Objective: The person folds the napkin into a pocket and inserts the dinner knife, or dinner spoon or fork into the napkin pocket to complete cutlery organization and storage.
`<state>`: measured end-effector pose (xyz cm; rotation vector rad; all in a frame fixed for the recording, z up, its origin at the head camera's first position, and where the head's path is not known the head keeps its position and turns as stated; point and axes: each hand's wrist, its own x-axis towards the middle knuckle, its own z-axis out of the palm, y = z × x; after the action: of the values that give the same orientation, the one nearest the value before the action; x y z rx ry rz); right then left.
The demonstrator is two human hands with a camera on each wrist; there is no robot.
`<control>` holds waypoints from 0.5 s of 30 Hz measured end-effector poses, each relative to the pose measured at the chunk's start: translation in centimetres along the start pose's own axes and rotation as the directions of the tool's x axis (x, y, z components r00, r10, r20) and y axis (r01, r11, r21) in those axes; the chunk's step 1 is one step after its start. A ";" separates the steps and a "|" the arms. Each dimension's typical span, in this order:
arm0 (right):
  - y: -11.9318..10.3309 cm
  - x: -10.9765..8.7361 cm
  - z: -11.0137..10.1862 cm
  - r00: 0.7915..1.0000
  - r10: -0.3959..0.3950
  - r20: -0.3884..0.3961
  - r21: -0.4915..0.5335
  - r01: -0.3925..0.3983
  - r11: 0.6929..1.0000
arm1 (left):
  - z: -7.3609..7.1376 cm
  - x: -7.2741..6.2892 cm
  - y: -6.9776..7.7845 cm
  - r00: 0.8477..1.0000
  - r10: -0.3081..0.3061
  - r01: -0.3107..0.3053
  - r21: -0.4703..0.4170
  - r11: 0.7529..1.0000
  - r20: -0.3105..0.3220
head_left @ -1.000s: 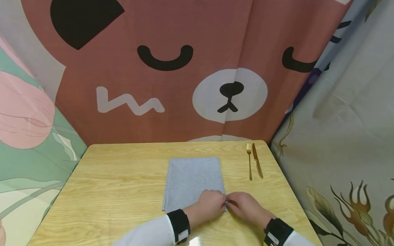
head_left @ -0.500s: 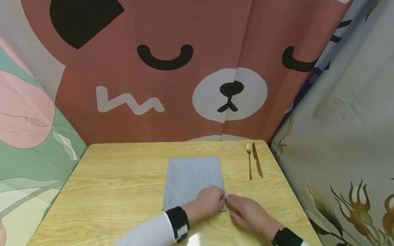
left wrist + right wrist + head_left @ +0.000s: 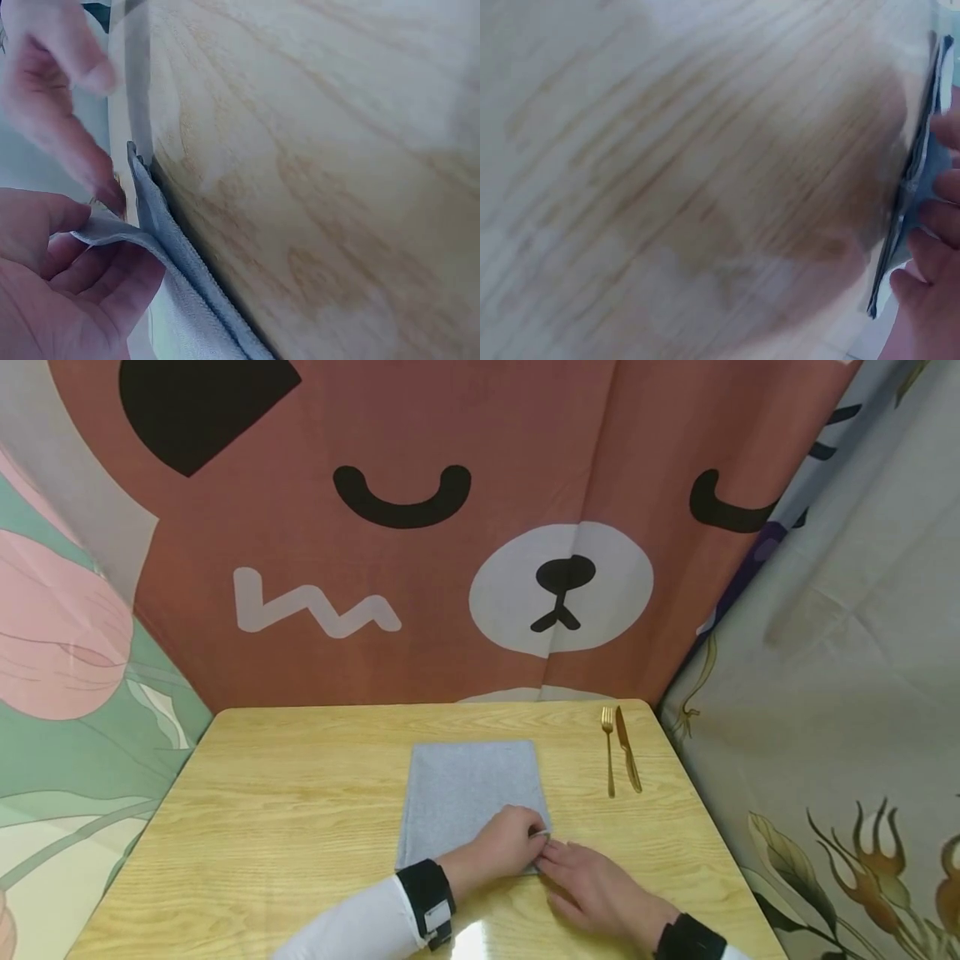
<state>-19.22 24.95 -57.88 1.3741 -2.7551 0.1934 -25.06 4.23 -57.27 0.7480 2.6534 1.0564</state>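
Observation:
A folded grey-blue cloth (image 3: pixel 468 785) lies flat at the middle of the table's near half. My left hand (image 3: pixel 504 843) pinches its top layer near the front right corner. In the left wrist view, the thumb of the left hand (image 3: pixel 60 277) presses the lifted layer (image 3: pixel 112 229) against the fingers, and that layer stands apart from those below. My right hand (image 3: pixel 600 889) reaches in from the right, fingers mostly straight, tips right at the same corner. The left hand partly hides that corner in the head view. Stacked cloth edges (image 3: pixel 907 187) show in the right wrist view.
A gold fork (image 3: pixel 608 752) and a gold knife (image 3: pixel 628 750) lie side by side at the table's back right. The wood-grain table (image 3: pixel 285 810) meets patterned curtains at the back and sides, including a brown bear print (image 3: pixel 420 577).
The right hand has gone from pinching the cloth's corner to lying with straighter fingers, after drawing slightly right and back. The left hand has shifted slightly up, still pinching the cloth.

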 end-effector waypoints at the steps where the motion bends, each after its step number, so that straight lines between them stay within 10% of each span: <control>1: 0.0 -0.1 0.1 0.999 0.008 0.053 0.012 -0.009 1.000 | -0.1 0.0 0.0 1.000 -0.003 0.003 -0.007 1.000 0.004; 6: 0.0 -0.6 0.6 0.975 0.053 0.214 0.103 -0.076 0.992 | -0.3 0.0 0.1 0.999 -0.032 0.033 -0.097 0.995 0.019; 15: -0.3 -0.5 0.4 0.980 0.007 0.201 0.108 -0.029 0.994 | -0.7 0.2 -0.6 0.993 -0.113 0.105 -0.274 0.956 -0.015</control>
<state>-18.68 25.15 -58.33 1.4707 -2.9627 0.2228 -25.69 3.55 -57.22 0.5271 2.4670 1.3740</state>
